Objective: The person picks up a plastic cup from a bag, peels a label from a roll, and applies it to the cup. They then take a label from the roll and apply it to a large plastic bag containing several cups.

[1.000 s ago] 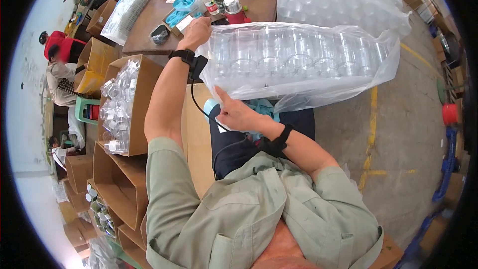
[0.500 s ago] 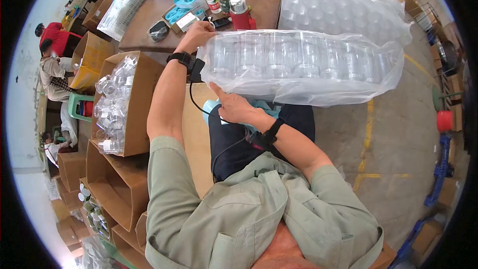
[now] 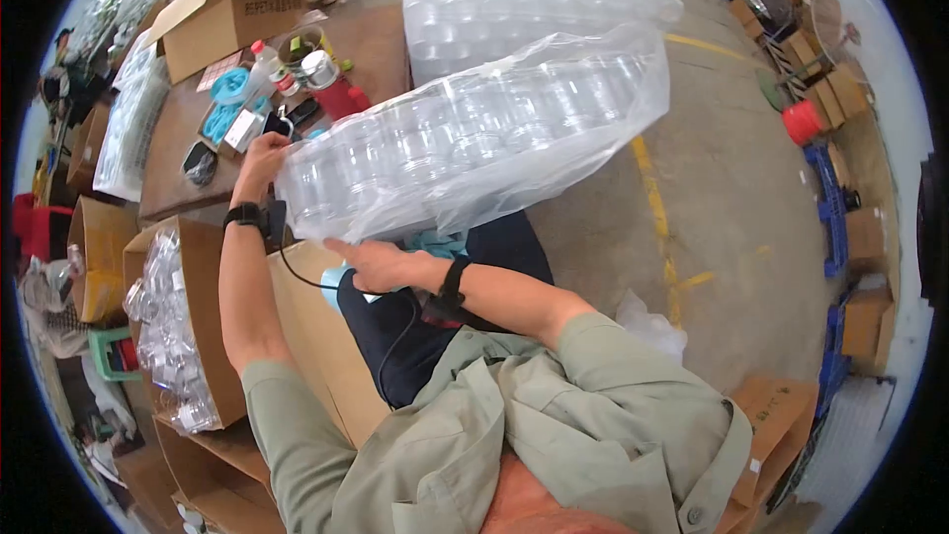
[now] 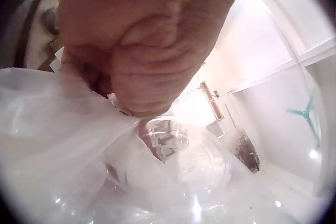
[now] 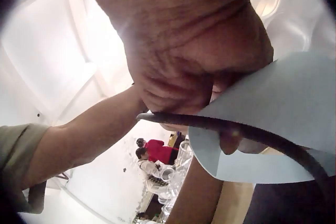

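Observation:
A clear plastic bag [image 3: 465, 143] full of transparent jars in rows lies slanted across the front, over the person's lap. The left hand [image 3: 259, 166] pinches its upper left corner; in the left wrist view the curled left hand [image 4: 147, 45] grips the gathered film [image 4: 58, 140], with clear jars beneath. At the bag's lower left corner, the right hand [image 3: 376, 265] holds the edge, index finger extended along it, other fingers curled. In the right wrist view a pale blue sheet [image 5: 278, 108] and a dark cable partly hide the right hand's [image 5: 194, 56] fingertips.
A brown table [image 3: 371, 15] holds a red flask [image 3: 336, 94], a bottle [image 3: 272, 69], blue bands [image 3: 230, 89] and an open carton [image 3: 222, 25]. More bagged jars [image 3: 524, 5] lie behind. A box of clear bottles [image 3: 213, 307] stands at left; yellow lines mark the floor.
The head view has turned, so the table, bag and hands appear further left and the bag more slanted. Both hands stay at the same corners of the bag.

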`<move>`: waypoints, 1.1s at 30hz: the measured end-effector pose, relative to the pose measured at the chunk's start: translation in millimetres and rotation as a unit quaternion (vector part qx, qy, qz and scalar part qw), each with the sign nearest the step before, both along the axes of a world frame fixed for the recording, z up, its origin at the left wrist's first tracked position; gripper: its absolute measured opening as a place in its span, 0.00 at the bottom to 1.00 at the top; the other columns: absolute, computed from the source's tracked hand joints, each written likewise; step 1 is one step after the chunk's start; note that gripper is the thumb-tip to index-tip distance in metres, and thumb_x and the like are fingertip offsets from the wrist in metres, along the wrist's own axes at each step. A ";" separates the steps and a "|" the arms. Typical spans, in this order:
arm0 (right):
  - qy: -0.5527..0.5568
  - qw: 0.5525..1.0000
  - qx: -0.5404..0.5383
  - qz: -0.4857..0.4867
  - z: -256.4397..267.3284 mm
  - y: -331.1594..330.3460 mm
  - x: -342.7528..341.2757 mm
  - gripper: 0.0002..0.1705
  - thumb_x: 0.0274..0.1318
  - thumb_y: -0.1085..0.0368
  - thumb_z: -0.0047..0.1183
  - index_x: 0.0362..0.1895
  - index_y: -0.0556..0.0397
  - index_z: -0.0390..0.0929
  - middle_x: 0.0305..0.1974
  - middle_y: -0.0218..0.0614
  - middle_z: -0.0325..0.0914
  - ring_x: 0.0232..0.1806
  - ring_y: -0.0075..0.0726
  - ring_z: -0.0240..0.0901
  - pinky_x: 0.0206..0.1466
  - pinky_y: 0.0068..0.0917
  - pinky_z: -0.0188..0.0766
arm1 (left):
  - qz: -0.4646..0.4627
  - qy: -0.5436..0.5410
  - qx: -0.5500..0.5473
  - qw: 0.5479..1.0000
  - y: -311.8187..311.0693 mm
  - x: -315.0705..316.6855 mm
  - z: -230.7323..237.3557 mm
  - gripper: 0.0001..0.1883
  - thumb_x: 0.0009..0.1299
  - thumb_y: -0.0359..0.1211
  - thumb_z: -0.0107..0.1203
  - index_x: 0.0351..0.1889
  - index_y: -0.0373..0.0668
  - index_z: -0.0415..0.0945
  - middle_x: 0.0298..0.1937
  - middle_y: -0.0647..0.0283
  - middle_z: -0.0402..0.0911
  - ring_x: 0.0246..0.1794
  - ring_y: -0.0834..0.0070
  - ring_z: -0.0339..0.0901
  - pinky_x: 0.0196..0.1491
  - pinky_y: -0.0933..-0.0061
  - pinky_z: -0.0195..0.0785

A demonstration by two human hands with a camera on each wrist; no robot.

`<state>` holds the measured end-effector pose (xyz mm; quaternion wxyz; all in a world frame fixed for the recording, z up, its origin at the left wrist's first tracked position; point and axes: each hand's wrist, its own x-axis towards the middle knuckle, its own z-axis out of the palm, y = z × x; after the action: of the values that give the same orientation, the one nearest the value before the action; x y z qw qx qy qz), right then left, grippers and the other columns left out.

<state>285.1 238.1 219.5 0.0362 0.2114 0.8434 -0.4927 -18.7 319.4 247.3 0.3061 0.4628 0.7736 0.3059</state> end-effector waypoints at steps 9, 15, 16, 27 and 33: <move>0.147 0.989 -0.021 -0.008 6.7 6.3 42.9 0.46 0.59 0.68 0.56 0.81 0.51 0.54 0.33 0.52 0.84 0.36 0.53 0.83 0.46 0.44 0.78 | 0.062 0.005 0.199 0.978 -67.4 10.0 7.0 0.11 0.76 0.32 0.59 0.52 0.36 0.80 0.44 0.65 0.85 0.42 0.80 0.78 0.48 0.75 0.73; 0.166 0.984 -0.059 -0.021 39.6 1.6 73.0 0.42 0.61 0.68 0.56 0.79 0.54 0.57 0.32 0.50 0.84 0.35 0.51 0.82 0.47 0.41 0.77 | 0.081 0.022 0.274 0.958 -114.7 53.3 33.5 0.15 0.78 0.34 0.58 0.59 0.38 0.79 0.51 0.58 0.88 0.50 0.73 0.84 0.54 0.70 0.76; 0.161 0.985 -0.062 -0.018 42.3 0.8 73.5 0.42 0.62 0.67 0.56 0.79 0.54 0.57 0.33 0.52 0.85 0.38 0.57 0.84 0.50 0.44 0.78 | 0.063 0.044 0.273 0.959 -112.2 57.5 37.1 0.16 0.79 0.34 0.58 0.61 0.38 0.78 0.52 0.59 0.87 0.51 0.73 0.83 0.55 0.71 0.75; 0.192 0.980 -0.001 -0.053 50.8 -1.4 87.2 0.46 0.61 0.68 0.56 0.81 0.52 0.51 0.33 0.50 0.85 0.36 0.56 0.83 0.48 0.44 0.78 | -0.037 0.221 0.257 0.940 -61.3 89.9 28.6 0.27 0.80 0.46 0.53 0.68 0.35 0.72 0.68 0.43 0.76 0.70 0.47 0.72 0.72 0.56 0.64; 0.192 0.980 0.021 -0.043 45.4 15.4 42.7 0.51 0.57 0.67 0.57 0.82 0.52 0.46 0.34 0.53 0.86 0.40 0.63 0.84 0.50 0.49 0.78 | -0.014 0.200 0.228 0.953 -63.6 87.5 18.7 0.26 0.80 0.44 0.53 0.68 0.35 0.72 0.69 0.44 0.75 0.72 0.49 0.71 0.73 0.56 0.63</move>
<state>327.8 253.6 264.9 -0.1518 0.1500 0.8347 -0.5076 68.8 255.8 266.0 0.0361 0.5827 0.7221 0.3711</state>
